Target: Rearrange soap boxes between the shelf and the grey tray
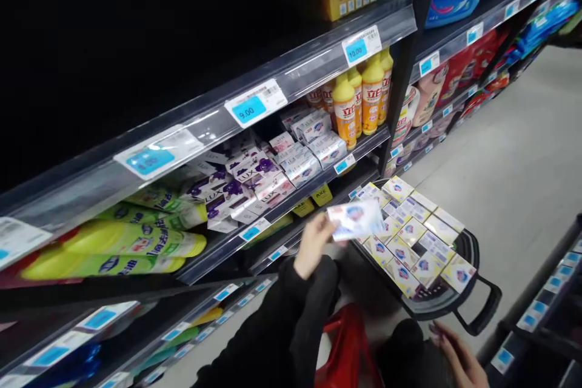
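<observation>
My left hand point(313, 241) is closed on one end of a white soap box point(357, 219) with a blue emblem, slightly blurred. The box is held above the near left side of a black basket point(443, 309). Yellow-and-white soap boxes point(411, 231) lie packed side by side in that basket. At the lower right, my right hand point(457, 356) is beside my dark-clothed knee, fingers stretched out, holding nothing visible. Soap boxes point(300, 163) in white, and purple-printed LUX soap boxes point(227, 191), are stacked on the shelf to the left.
Yellow bottles point(371, 94) stand at the shelf's right end; green-and-yellow bottles point(136, 239) lie at its left. A shelf edge with price tags point(248, 108) juts out above. Below me is a red object point(348, 345). The basket's handle point(488, 309) sticks out near another shelf rack point(541, 309).
</observation>
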`<state>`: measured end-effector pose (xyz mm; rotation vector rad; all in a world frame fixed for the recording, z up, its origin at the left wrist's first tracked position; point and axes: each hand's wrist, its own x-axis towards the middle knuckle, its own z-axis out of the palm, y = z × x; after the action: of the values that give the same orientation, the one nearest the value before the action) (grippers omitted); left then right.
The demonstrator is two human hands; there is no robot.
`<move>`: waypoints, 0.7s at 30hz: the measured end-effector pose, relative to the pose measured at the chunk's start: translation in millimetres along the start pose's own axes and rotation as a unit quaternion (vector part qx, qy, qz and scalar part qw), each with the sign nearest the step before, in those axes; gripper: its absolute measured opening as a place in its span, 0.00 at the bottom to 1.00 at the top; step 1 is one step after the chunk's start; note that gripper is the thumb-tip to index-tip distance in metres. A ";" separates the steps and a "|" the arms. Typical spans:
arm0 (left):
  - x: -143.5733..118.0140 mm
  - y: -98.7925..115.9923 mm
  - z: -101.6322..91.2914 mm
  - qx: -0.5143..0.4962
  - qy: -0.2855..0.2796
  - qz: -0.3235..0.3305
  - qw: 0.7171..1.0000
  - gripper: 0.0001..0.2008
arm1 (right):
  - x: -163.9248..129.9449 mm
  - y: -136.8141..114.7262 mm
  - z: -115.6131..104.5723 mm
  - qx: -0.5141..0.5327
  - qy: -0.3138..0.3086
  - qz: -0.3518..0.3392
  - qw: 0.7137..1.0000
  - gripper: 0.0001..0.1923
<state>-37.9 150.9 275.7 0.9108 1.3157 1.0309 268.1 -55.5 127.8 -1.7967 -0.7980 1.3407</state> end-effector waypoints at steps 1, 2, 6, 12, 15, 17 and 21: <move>-14.0 -16.0 6.9 0.006 -0.052 -0.041 0.998 0.23 | 0.7 -13.9 8.0 0.018 0.002 -0.017 1.000 0.29; -27.4 -30.5 13.3 0.012 -0.101 -0.078 0.992 0.23 | -2.3 -27.3 16.8 0.039 0.015 -0.035 0.999 0.30; -80.0 -72.9 30.7 0.077 -0.230 -0.140 0.960 0.23 | -33.8 -52.9 45.4 0.100 0.037 -0.087 0.991 0.33; -146.5 -142.4 24.0 0.154 -0.300 -0.168 0.926 0.23 | -89.2 12.2 45.8 0.161 0.007 0.000 0.987 0.31; -158.3 -181.6 6.5 0.151 -0.308 -0.219 0.913 0.25 | -105.6 44.1 37.6 0.261 0.071 0.070 0.960 0.31; -148.3 -198.3 -8.1 0.155 -0.280 -0.249 0.914 0.24 | -107.0 53.9 28.5 0.335 0.135 0.097 0.928 0.32; -77.5 -201.2 -27.3 0.216 -0.152 -0.217 0.940 0.19 | -82.7 52.7 9.9 0.384 0.237 0.115 0.885 0.29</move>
<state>-48.6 14.3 107.1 0.9936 1.4142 0.2455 239.6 -149.8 122.9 -1.4693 0.2177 1.0591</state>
